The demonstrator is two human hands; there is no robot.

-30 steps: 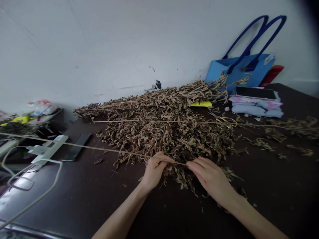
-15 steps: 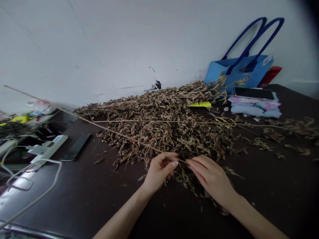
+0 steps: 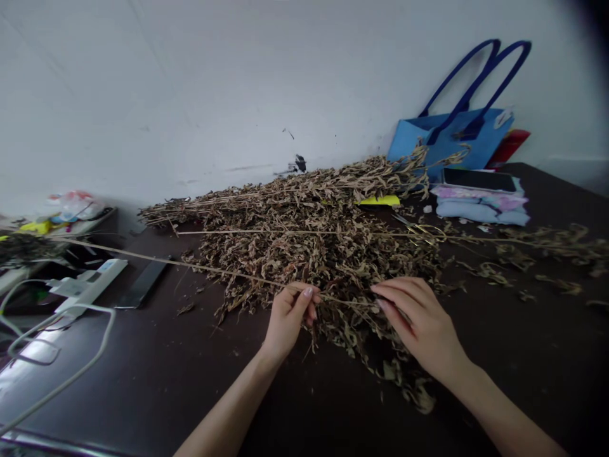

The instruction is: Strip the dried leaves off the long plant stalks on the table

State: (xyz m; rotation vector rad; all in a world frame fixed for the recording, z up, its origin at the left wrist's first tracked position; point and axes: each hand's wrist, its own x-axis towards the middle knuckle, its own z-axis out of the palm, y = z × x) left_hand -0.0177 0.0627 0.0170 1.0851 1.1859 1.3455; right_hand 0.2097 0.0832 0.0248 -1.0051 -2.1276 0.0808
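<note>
My left hand (image 3: 288, 320) pinches a long, thin dried stalk (image 3: 185, 262) between thumb and fingers. The bare part of the stalk runs out to the far left, and its leafy end (image 3: 352, 303) reaches right over the heap. At that leafy end, my right hand (image 3: 421, 320) has its thumb and fingertips drawn together on dried leaves; the exact bit between them is partly hidden. Beneath and behind both hands spreads a heap of curled brown dried leaves (image 3: 304, 244). Some larger greenish-brown leaves (image 3: 402, 381) hang below my right hand.
A bundle of dried stalks (image 3: 266, 193) lies along the wall. Another stalk (image 3: 285, 233) crosses the heap beside gold-handled scissors (image 3: 423, 233). Right: a blue bag (image 3: 447, 139) and a phone (image 3: 478, 180) on folded cloth. Left: a power strip (image 3: 90, 285) with a cable and a black flat object (image 3: 145, 282).
The stalk has swung lower at its far left end and slid leftward. My left hand has shifted slightly left and my right hand to the right, widening the space between them.
</note>
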